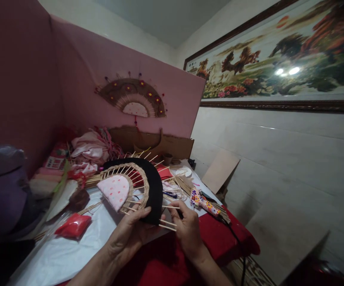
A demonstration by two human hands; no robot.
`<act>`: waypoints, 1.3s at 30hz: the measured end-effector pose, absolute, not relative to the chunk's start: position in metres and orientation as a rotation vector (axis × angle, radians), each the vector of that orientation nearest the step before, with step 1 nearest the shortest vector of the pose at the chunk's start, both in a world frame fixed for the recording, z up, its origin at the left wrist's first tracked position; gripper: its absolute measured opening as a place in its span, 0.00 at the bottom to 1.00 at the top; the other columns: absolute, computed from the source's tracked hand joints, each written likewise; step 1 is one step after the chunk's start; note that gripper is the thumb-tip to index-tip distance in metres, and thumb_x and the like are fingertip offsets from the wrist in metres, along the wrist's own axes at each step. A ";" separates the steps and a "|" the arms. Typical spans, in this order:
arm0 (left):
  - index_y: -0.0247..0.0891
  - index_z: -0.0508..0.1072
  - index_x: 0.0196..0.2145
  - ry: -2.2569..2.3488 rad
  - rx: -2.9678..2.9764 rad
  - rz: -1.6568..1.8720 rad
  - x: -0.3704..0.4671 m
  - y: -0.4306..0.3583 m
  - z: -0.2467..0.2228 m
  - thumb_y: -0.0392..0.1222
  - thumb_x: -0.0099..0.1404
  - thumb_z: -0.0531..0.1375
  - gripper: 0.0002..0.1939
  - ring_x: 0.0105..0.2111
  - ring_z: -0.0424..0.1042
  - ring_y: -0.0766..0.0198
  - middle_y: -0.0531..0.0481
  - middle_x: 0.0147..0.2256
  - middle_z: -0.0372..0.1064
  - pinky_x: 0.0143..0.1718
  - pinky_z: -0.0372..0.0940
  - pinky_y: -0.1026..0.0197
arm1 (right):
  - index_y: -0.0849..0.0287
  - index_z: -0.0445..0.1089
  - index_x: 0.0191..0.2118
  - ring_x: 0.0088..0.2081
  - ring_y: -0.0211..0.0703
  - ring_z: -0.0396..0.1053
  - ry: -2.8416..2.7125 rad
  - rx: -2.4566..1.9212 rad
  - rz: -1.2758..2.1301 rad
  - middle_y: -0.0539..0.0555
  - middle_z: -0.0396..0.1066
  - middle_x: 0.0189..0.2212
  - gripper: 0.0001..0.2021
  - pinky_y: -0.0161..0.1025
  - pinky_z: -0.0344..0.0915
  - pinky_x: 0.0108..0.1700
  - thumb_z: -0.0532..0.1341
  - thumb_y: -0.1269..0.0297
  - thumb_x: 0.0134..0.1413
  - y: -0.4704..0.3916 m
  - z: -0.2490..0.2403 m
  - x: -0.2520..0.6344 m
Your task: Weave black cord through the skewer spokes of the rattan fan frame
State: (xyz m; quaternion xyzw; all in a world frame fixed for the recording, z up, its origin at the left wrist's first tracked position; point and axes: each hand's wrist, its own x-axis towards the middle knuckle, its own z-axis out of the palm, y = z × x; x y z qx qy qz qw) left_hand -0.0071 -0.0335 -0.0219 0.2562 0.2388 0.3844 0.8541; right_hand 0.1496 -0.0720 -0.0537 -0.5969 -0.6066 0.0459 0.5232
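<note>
A half-round handmade fan [154, 186] is held up over the table. It has thin wooden sticks, a woven twine band, a wide black band and a pale pink centre with red dots. My left hand [131, 228] grips its lower edge, the thumb lying on the black band and woven part. With bent fingers, my right hand [186, 224] pinches one of the sticks [170, 206] that jut out past the black band at the lower right. Two more stick ends show just below that one. The fingers beneath the fan are partly hidden.
A flower-patterned glue gun [204, 201] with a dark cord lies at the right. A red packet [74, 225] rests on white sheeting at the left. Pink cloth [90, 147] is piled behind. A finished-looking fan [134, 97] hangs on the pink board. Red cloth [228, 238] covers the table.
</note>
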 end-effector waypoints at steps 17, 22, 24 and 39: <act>0.40 0.59 0.50 0.546 0.574 0.828 -0.006 -0.031 -0.029 0.29 0.52 0.61 0.28 0.29 0.75 0.58 0.48 0.32 0.74 0.34 0.69 0.55 | 0.58 0.68 0.31 0.30 0.39 0.67 -1.659 -1.328 -0.318 0.51 0.71 0.27 0.06 0.34 0.57 0.34 0.57 0.63 0.55 -0.068 -0.005 0.179; 0.39 0.57 0.53 0.547 0.571 0.819 -0.006 -0.033 -0.027 0.28 0.53 0.60 0.31 0.30 0.75 0.57 0.47 0.32 0.74 0.36 0.68 0.54 | 0.58 0.67 0.26 0.30 0.39 0.64 -1.666 -1.330 -0.284 0.51 0.68 0.25 0.09 0.34 0.56 0.33 0.59 0.60 0.53 -0.048 0.009 0.191; 0.40 0.56 0.54 0.541 0.574 0.822 -0.006 -0.034 -0.026 0.28 0.53 0.60 0.32 0.30 0.75 0.57 0.47 0.32 0.74 0.36 0.68 0.53 | 0.58 0.67 0.24 0.28 0.38 0.62 -1.650 -1.332 -0.177 0.50 0.67 0.23 0.11 0.34 0.56 0.31 0.60 0.58 0.52 -0.039 0.008 0.197; 0.42 0.55 0.56 0.515 0.603 0.857 -0.008 -0.035 -0.023 0.31 0.54 0.61 0.33 0.31 0.75 0.55 0.49 0.31 0.74 0.33 0.67 0.57 | 0.60 0.62 0.19 0.19 0.32 0.51 -1.326 -1.187 0.636 0.44 0.54 0.14 0.16 0.31 0.49 0.22 0.60 0.55 0.48 -0.030 -0.037 0.152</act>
